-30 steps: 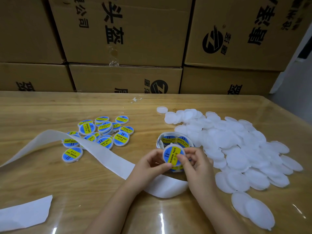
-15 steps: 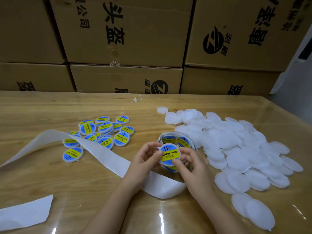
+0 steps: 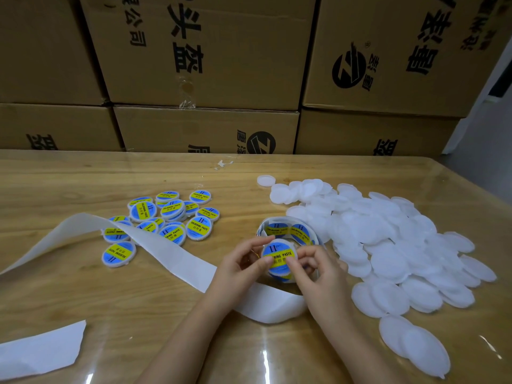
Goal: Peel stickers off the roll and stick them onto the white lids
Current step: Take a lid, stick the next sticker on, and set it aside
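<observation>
Two hands share one lid at the front centre of the table, held just above the surface with its face tilted toward the camera.

- The left hand has its fingers curled round the lid's left edge and its thumb tip pressed on the face.
- The right hand pinches the right edge, with its thumb tip on the face just beside the left thumb.
- A round blue-and-yellow sticker covers the lid's top. Its print is partly hidden by the thumbs.
- The roll is a loose coil on the table just behind the held lid, with stickers showing on its inner turn.
- A white backing strip trails from under the hands to the left edge, lying across some of the labelled lids.
- The labelled lids sit in a cluster left of centre, some overlapping.
- The plain lids form a large heap on the right side, reaching the front edge.
- A loose white paper piece lies at the front left corner.
- Printed cardboard boxes are stacked behind the table.
</observation>
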The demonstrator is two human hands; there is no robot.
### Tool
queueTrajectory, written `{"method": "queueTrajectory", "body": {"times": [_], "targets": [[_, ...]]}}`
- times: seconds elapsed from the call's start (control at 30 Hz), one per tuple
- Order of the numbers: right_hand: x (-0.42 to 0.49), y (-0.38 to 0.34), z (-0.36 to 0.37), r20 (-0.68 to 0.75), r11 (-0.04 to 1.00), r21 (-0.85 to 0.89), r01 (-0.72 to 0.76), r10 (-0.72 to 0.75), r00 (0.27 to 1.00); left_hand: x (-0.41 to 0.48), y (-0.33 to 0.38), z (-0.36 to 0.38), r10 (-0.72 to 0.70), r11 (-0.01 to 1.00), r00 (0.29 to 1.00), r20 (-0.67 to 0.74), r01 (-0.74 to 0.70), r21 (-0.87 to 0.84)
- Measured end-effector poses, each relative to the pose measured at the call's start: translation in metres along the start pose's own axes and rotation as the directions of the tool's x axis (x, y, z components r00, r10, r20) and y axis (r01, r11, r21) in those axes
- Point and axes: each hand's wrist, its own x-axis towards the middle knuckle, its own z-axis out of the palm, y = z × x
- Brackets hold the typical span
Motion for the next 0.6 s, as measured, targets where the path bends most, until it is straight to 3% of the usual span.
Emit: {"method": "queueTrajectory", "body": {"times": [0.3, 0.43, 0.5, 0.6], "targets": [[0.003, -0.004, -0.003, -0.029, 0.994, 0.097, -0.042, 0.045, 0.999, -0.003, 0.000, 0.006, 0.022, 0.997, 0.999, 0.025, -0.024, 0.073], [0.002, -0.004, -0.003, -0.026, 0.999, 0.044, -0.031, 0.032, 0.999, -0.003, -0.001, 0.007, 0.080, 0.992, 0.997, 0.011, -0.081, 0.093], [0.001, -0.004, -0.003, -0.021, 1.000, 0.005, -0.006, 0.006, 1.000, 0.000, -0.002, 0.002, 0.079, 0.995, 0.997, -0.027, -0.077, 0.069], [0.002, -0.007, -0.003, 0.006, 0.996, -0.064, 0.057, -0.056, 0.998, 0.008, -0.007, -0.018, 0.062, 0.994, 0.976, -0.207, -0.042, 0.100]]}}
